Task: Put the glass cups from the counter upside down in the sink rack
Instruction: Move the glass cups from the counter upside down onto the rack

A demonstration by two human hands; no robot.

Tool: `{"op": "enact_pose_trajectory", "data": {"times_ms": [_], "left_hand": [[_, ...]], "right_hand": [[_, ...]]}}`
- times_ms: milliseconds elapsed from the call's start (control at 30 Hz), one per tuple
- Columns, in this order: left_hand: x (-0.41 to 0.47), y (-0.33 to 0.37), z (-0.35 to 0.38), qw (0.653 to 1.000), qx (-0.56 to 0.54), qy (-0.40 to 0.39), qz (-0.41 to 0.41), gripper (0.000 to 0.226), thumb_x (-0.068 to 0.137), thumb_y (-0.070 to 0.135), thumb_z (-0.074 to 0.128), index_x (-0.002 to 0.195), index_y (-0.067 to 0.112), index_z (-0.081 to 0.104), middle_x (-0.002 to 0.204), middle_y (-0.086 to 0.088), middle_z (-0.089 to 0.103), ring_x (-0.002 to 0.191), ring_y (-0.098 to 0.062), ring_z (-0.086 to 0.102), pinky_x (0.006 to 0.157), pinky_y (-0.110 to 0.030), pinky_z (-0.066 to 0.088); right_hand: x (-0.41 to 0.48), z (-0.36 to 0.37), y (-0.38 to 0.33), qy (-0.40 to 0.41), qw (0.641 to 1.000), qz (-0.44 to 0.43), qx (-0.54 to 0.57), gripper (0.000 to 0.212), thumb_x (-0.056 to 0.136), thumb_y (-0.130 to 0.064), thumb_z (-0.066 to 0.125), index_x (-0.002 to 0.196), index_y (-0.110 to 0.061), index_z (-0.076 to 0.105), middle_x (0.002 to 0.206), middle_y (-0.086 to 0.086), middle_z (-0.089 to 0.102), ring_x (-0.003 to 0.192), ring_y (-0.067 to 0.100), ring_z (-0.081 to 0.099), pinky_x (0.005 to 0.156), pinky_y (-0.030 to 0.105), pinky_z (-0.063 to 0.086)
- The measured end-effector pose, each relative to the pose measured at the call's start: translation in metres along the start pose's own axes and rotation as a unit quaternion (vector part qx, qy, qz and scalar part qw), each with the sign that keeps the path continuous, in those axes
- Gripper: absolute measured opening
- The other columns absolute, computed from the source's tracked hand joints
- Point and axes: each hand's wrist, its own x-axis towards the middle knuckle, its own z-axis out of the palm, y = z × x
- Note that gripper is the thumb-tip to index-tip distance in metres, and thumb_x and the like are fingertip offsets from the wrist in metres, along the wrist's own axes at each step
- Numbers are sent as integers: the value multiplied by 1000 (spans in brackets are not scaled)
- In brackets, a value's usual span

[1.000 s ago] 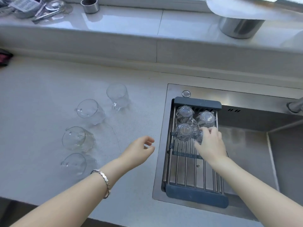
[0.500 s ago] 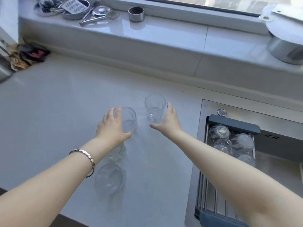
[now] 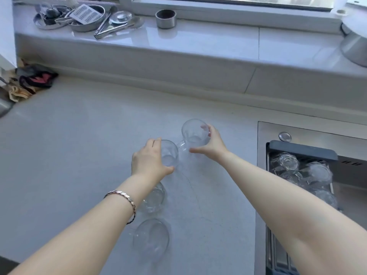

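counter (image 3: 79,155) pale, four cups upright on it | rack (image 3: 301,150) in sink at right, several cups upside down inside | left hand (image 3: 149,160) curled around near cup (image 3: 169,153) | right hand (image 3: 211,142) wrapped on far cup (image 3: 193,132) | two free cups (image 3: 153,238) below the left wrist

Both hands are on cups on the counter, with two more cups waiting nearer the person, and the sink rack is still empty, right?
Not quite: the head view shows the sink rack already holds upside-down cups. The rest stands: left hand and right hand are each on a cup, with two more cups nearer the person.
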Motion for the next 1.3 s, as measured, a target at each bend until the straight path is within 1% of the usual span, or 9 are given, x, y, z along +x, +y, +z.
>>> {"op": "enact_pose_trajectory", "data": {"times_ms": [167,300,400,500,700,800,967,1133,1300], "left_hand": [[-1,-1,4,999,-25,17,-19,88,72,43,72,142,15,28,143,-5,42,130,-25,44,103,-37,38],[-6,6,0,998,-8,31,-48,79,68,47,73,132,13,40,133,-8,51,123,-27,49,99,-38,40],[-22,27,-2,998,13,49,-28,79,64,48,76,127,13,45,126,-11,55,118,-30,52,97,-38,39],[-47,61,4,998,-11,55,15,83,62,46,78,130,13,44,123,-13,55,117,-31,51,97,-39,39],[-111,133,28,993,-101,3,68,85,64,44,77,135,17,40,126,-5,53,120,-26,50,102,-37,37],[-134,154,42,990,-105,-16,88,86,64,47,75,136,20,38,127,0,52,122,-21,48,103,-34,36],[-156,165,53,990,-96,-19,98,87,63,48,75,137,22,37,127,2,51,123,-18,47,104,-32,36],[-165,162,53,992,-80,-4,98,85,63,49,74,136,22,38,128,4,51,123,-18,46,103,-30,36],[-165,164,55,993,-74,-14,86,86,64,48,75,137,21,37,127,1,51,123,-20,46,102,-31,37]], "right_hand": [[-18,-1,10,22,999,17,19,73,58,-14,84,114,-23,38,123,-1,51,109,16,51,87,30,49],[-75,-27,23,39,997,37,46,63,64,-11,80,110,-21,38,104,-2,47,92,12,50,63,7,44],[-132,-67,45,44,995,64,64,63,67,-13,80,114,-24,39,120,4,48,107,17,52,79,15,44],[-190,-116,67,50,994,98,3,62,71,-21,77,121,-26,40,125,-3,43,116,12,42,95,27,33],[-258,-191,114,83,971,192,-118,51,69,-33,76,109,-29,44,117,-4,44,105,13,46,86,28,36],[-251,-196,132,80,950,242,-179,63,65,-45,73,118,-24,45,119,2,44,99,18,53,85,33,45],[-209,-167,138,106,923,275,-249,76,70,-57,66,127,-15,40,133,14,38,108,33,56,81,36,50],[-192,-142,135,171,928,291,-158,71,79,-50,63,131,-7,40,132,19,36,113,38,50,80,35,47],[-210,-154,146,90,964,247,-41,80,80,-30,68,143,-11,22,146,15,24,127,32,42,104,38,38]]}}
